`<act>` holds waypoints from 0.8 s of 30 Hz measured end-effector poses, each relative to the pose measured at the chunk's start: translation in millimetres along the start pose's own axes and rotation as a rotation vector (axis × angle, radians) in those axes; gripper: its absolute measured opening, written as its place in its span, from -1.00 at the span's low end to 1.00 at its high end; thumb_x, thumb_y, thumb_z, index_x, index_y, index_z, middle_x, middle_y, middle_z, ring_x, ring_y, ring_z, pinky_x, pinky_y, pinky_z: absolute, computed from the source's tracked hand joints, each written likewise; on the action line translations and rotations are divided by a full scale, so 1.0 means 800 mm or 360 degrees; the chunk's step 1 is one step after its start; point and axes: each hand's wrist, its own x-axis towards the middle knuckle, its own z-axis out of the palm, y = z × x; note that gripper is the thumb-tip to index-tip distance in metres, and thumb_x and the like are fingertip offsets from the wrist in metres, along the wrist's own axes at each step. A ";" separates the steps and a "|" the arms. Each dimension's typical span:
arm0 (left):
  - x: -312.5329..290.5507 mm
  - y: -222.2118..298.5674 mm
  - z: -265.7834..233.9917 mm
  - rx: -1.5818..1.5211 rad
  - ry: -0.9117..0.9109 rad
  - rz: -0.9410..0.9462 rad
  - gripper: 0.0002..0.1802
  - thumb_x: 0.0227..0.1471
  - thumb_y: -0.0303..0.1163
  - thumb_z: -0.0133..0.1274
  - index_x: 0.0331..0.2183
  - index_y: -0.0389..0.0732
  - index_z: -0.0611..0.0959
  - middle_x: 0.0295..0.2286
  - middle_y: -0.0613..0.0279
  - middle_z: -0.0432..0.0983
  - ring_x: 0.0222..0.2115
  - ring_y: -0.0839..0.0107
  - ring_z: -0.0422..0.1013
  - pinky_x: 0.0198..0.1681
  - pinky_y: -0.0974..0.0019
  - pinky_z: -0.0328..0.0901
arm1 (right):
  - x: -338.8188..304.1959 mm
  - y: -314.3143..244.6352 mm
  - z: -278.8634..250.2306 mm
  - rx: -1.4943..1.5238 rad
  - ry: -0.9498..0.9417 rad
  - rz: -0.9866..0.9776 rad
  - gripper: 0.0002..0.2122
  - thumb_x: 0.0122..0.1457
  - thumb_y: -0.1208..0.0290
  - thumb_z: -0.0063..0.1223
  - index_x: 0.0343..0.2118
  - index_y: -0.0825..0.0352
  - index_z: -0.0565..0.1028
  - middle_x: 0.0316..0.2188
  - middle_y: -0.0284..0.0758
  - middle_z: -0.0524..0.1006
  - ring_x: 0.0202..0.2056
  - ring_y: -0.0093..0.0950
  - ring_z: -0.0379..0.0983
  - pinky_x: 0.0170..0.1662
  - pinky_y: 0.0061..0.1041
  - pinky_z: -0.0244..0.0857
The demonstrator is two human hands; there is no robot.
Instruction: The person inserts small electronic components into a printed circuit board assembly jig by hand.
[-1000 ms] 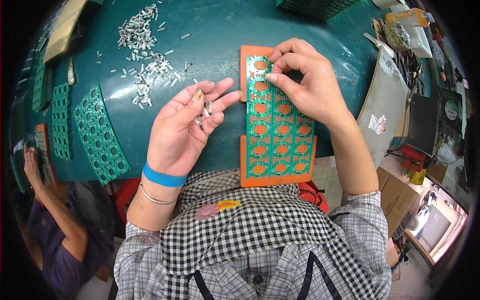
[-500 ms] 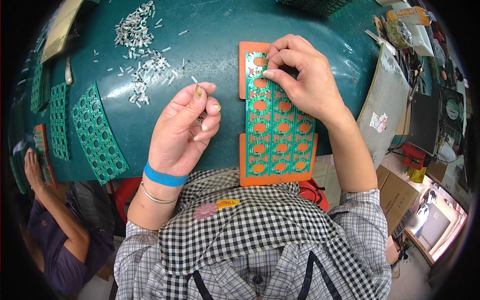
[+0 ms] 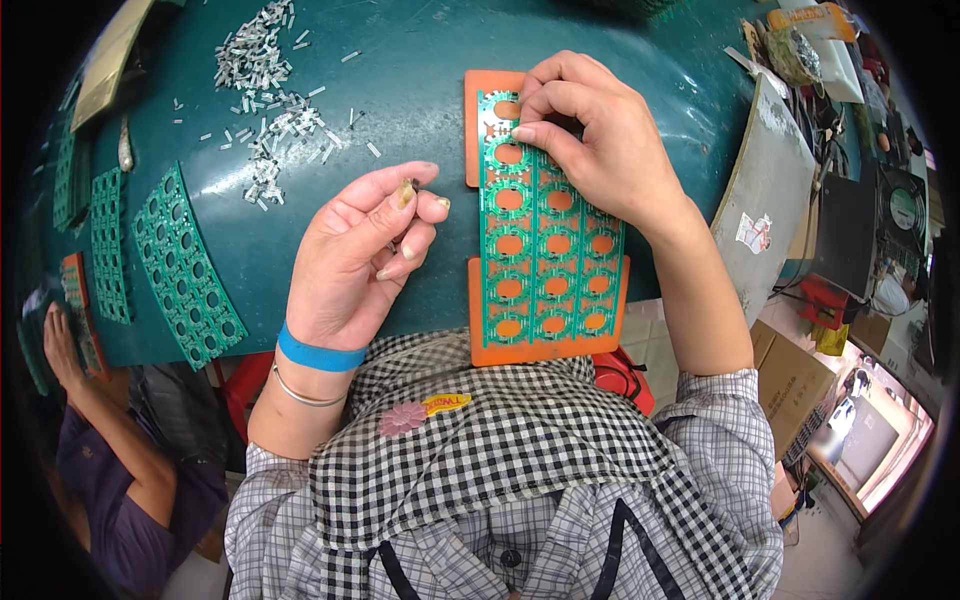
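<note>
A green circuit board panel (image 3: 535, 225) with rows of round cutouts lies on an orange holder (image 3: 545, 354) in front of me. My right hand (image 3: 600, 135) is over its far end, thumb and fingers bent together against the board. Whatever sits between those fingertips is hidden. Just left of the panel, my left hand (image 3: 362, 245) is raised with the palm partly turned up. Its thumb and forefinger pinch a tiny dark-tipped part (image 3: 416, 185), too small to identify. The other fingers curl inward.
Loose small clear parts with leads (image 3: 255, 60) lie heaped on the green table (image 3: 400, 100). More circuit panels (image 3: 185, 265) are at the left, beside another person's hand (image 3: 62, 350). A grey board (image 3: 755, 190) stands at the right.
My left thumb and forefinger now show a tiny dark-tipped part between their tips. The right hand stays at the panel's far end. The whole view has shifted slightly.
</note>
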 end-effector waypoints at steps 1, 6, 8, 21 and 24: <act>0.000 -0.002 -0.004 -0.0014 -0.0029 -0.0002 -0.67 0.17 -0.43 -0.04 -0.05 -0.38 0.47 -0.37 0.19 0.50 -0.56 0.66 0.22 -0.60 0.65 0.06 | 0.000 -0.001 0.001 -0.0012 0.0015 0.0004 -0.90 -0.08 0.52 0.22 -0.52 0.36 0.50 -0.42 -0.36 0.46 -0.29 -0.36 0.41 -0.24 -0.39 0.31; 0.000 -0.004 -0.002 -0.0005 -0.0041 -0.0012 -0.68 0.16 -0.46 -0.03 -0.06 -0.38 0.48 -0.38 0.18 0.52 -0.57 0.67 0.21 -0.60 0.64 0.06 | 0.000 0.000 0.005 -0.0065 0.0071 -0.0057 -0.90 -0.09 0.52 0.23 -0.52 0.36 0.51 -0.42 -0.36 0.46 -0.29 -0.36 0.41 -0.24 -0.40 0.32; 0.000 -0.004 0.000 0.0067 -0.0046 -0.0016 -0.69 0.15 -0.48 -0.02 -0.07 -0.38 0.48 -0.36 0.16 0.53 -0.58 0.67 0.21 -0.60 0.64 0.05 | 0.000 0.000 0.006 -0.0088 0.0083 -0.0091 -0.90 -0.09 0.52 0.23 -0.52 0.36 0.51 -0.42 -0.36 0.46 -0.29 -0.35 0.41 -0.25 -0.40 0.33; -0.001 -0.008 0.009 0.0320 -0.0007 0.0101 -0.72 0.11 -0.52 0.00 -0.11 -0.34 0.47 -0.32 0.08 0.54 -0.61 0.65 0.19 -0.62 0.66 0.00 | 0.000 -0.010 0.011 -0.0243 0.0085 -0.0186 -0.90 -0.14 0.53 0.23 -0.53 0.37 0.52 -0.43 -0.34 0.47 -0.31 -0.33 0.42 -0.27 -0.37 0.35; -0.002 -0.006 0.009 0.0425 -0.0038 0.0096 -0.78 0.14 -0.51 -0.03 -0.15 -0.32 0.48 -0.31 0.11 0.58 -0.51 0.65 0.35 -0.55 0.68 0.12 | 0.000 -0.008 0.003 -0.0252 0.0064 -0.0212 -0.89 -0.15 0.50 0.25 -0.51 0.35 0.55 -0.44 -0.36 0.48 -0.32 -0.35 0.42 -0.27 -0.38 0.35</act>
